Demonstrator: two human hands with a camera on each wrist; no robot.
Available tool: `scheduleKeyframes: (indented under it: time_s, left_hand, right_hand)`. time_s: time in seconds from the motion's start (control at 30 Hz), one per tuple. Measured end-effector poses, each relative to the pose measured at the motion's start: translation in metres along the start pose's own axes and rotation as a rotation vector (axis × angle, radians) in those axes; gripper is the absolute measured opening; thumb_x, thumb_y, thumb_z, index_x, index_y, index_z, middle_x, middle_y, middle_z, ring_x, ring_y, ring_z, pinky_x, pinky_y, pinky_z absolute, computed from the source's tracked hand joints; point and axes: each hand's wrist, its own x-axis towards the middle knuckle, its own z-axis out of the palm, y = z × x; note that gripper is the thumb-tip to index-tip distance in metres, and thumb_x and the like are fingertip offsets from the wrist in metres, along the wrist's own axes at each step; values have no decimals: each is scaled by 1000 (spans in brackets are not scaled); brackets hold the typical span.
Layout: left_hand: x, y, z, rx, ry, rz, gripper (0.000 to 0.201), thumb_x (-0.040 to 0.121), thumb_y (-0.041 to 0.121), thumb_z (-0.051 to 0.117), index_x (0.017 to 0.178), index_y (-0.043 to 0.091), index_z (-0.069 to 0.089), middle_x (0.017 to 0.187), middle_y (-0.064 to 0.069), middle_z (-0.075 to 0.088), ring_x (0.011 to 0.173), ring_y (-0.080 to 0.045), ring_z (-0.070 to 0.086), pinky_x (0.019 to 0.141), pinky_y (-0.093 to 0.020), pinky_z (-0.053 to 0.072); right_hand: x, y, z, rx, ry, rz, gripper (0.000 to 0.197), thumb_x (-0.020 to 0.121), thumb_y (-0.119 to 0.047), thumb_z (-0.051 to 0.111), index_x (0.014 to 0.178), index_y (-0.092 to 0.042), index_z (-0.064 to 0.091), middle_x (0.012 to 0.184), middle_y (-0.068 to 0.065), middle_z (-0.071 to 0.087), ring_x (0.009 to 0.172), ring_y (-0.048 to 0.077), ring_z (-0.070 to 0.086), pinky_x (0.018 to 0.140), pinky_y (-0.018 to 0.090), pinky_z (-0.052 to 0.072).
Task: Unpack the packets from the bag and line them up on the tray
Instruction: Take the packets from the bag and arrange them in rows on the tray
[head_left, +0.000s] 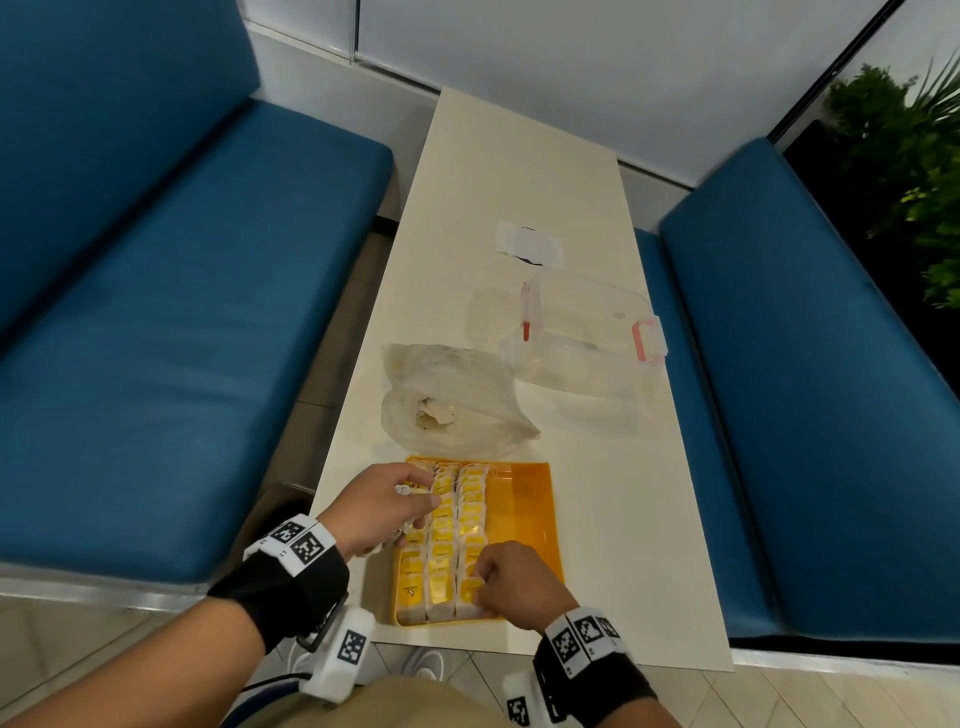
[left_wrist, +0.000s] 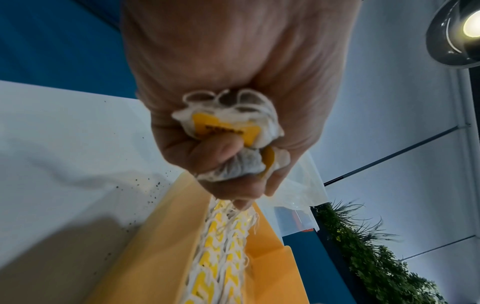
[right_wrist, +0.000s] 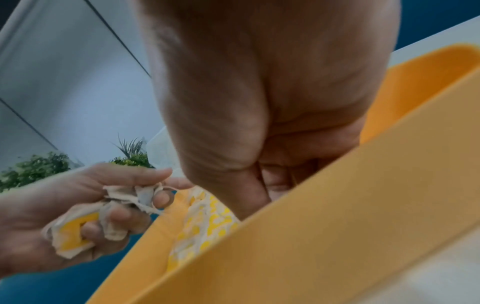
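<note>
The long cream table (head_left: 524, 171) lies bare far beyond the fingers. Just past the left fingertips slumps a clear plastic bag (head_left: 457, 400), beside a clear lidded box (head_left: 587, 338). The shallow orange plastic tray (head_left: 524, 514) keeps open floor right of the knuckles. Left hand (head_left: 376, 512) clenches crumpled white-and-yellow packets (left_wrist: 228, 131); right hand (head_left: 511, 582) pinches a packet at the rows' (head_left: 447, 540) near end.

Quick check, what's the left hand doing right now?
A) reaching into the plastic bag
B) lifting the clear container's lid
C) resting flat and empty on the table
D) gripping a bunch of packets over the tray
D: the left hand is curled round a bunch of packets, held over the left side of the orange tray.
</note>
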Motion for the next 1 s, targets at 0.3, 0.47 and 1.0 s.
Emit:
scheduleKeyframes:
  time_s: [0.3,0.47,1.0]
  left_hand:
    - [-4,4,1,-1,9,-9,22,95,25,71,117,22,67,81,-11,71,50,-16,56,36,-18,35]
    - [-4,5,1,-44,1,-30,18,97,35,68,107,21,72,79,-12,72,47,-16,54,37,-20,36]
    - [-3,23,5,-473,-137,-171,59,103,61,37,100,13,72,83,-20,69,50,-23,55,48,-21,38]
  right_hand:
    - [2,-3,6,-141,35,-9,43,73,-21,82,95,-19,46,96,-1,55,83,16,52,52,20,35]
    - [7,-6,12,-192,71,35,77,69,-28,88,127,-10,41,120,8,61,110,25,62,73,28,47]
    - [-31,-67,-48,95,294,-520,28,76,-26,82,100,-30,68,98,-7,56,77,12,60,78,29,53]
